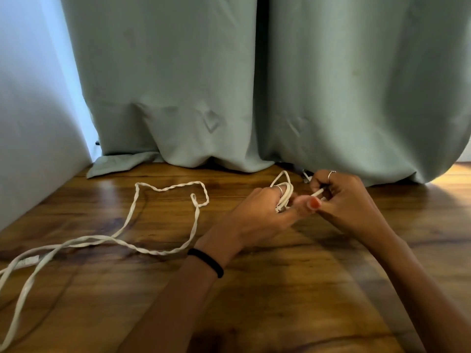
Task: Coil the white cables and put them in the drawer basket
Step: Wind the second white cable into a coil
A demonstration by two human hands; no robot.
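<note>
My left hand (262, 210) grips a small coil of thin white cable (285, 191), whose loops stick up past my fingers. Just to its right, my right hand (346, 197) pinches the free end of that cable (318, 192) between thumb and fingers. The two hands almost touch above the wooden floor. A second, longer white cable (163, 252), twisted and uncoiled, sprawls across the floor on the left and runs off the lower left edge. No drawer basket is in view.
Pale green curtains (178, 85) hang to the floor (280, 289) right behind my hands. A white wall (30, 123) closes the left side. A small dark metal object (307, 175) lies at the curtain's hem beside my right hand.
</note>
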